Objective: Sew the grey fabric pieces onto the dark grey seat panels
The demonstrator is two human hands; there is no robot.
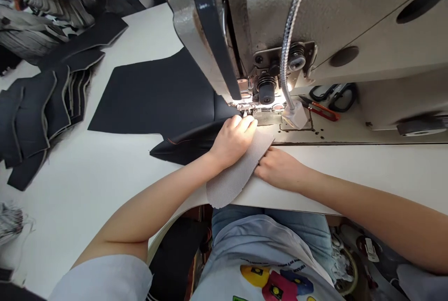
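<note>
Both curled | left hand (pixel 234 138): on grey fabric (pixel 227 186) | right hand (pixel 278 168): touching edge

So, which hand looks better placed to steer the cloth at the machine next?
Probably the left hand: it rests on the grey cloth, close to the lit part of the machine. The right hand is curled at the cloth's edge, farther from that spot.

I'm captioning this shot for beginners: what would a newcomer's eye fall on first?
Probably the bulky sewing machine filling the upper right, its needle area brightly lit. Just below that light, the left hand lies over a gray textured piece, with the right hand at its right edge. Left of the machine, a large black panel stands out against the white table.
</note>
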